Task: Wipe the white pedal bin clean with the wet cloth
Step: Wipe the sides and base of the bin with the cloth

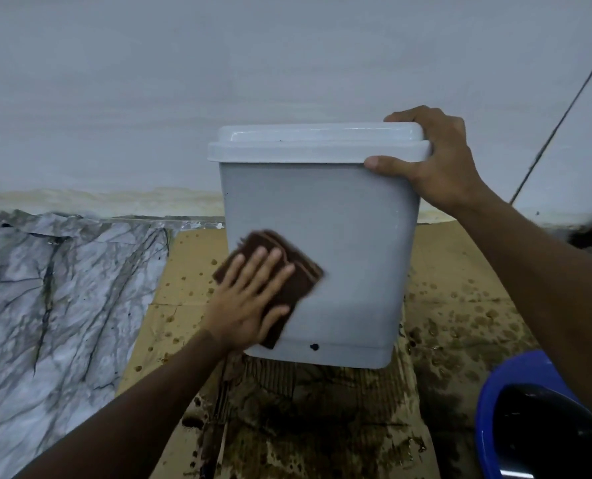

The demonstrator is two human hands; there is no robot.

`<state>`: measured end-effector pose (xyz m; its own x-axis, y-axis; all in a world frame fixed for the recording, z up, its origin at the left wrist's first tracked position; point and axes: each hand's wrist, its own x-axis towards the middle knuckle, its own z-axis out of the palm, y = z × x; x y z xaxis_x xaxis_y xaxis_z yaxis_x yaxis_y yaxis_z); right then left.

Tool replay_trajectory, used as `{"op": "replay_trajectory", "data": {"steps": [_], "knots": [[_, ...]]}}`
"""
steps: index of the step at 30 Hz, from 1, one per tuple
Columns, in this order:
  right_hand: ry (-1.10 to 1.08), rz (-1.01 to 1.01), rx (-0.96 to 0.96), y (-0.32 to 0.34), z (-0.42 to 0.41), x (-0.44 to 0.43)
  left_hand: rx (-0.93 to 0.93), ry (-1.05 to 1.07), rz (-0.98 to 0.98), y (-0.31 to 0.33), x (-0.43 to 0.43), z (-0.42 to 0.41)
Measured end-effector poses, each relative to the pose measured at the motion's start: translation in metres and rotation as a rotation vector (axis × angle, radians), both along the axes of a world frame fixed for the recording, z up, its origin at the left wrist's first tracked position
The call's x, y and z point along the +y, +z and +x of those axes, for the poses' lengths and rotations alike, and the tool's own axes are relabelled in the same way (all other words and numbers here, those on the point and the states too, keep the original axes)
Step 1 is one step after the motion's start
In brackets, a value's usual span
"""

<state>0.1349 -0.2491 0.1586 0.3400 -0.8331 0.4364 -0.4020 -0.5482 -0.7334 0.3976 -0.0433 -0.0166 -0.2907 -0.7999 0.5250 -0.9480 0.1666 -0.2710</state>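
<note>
the white pedal bin (339, 236) stands on a wet, stained cardboard sheet (460, 305) on the floor, towards the sheet's far edge and close to the wall (287, 63). its long axis runs vertically, with the lid (322, 140) uppermost and closed. we cannot tell whether the base sits flat on the cardboard.

the left hand (249, 299) lies flat on the panel facing us, at its lower left. its fingers (274, 267) are straight and slightly spread, and they press the wet cloth (308, 276), a folded brown pad, against the panel. nothing is pinched; pressure alone holds the cloth. part of it shows beyond the fingertips, up and to the right.

the right hand (439, 160) grips the right corner of the lid, thumb along the front under the rim and the other fingers curled over the top. we judge this hand to be the brace and the left hand the working hand.

the coming stroke turns on one relation: the greater part of the facing panel lies up and to the right of the left-hand fingers, towards the braced corner. a dark spot (314, 347) sits on the lower band, just below and to the right of the cloth, and the left hand is the nearer one. we judge that strokes along the long axis suit this panel.

a blue basin (495, 392) holding dark liquid stands by the cardboard's near right corner. a marble-patterned sheet (63, 288) lies beside its left edge.
</note>
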Motion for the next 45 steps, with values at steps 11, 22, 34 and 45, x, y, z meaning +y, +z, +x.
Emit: {"op": "replay_trajectory", "data": {"steps": [11, 22, 34, 45], "knots": [[0.017, -0.047, -0.02, -0.003, -0.005, -0.001, 0.421, 0.143, -0.141, 0.041, -0.05, -0.086], [0.016, -0.071, -0.019, -0.003, -0.009, 0.012, 0.506, 0.321, -0.216, 0.029, -0.047, -0.101], [-0.001, -0.146, -0.017, 0.0, -0.018, 0.051, 1.724, 0.626, -0.781, 0.132, -0.069, -0.086], [-0.008, -0.218, 0.003, -0.006, -0.039, 0.094, 1.495, 0.204, -0.311, 0.201, -0.011, -0.038]]}}
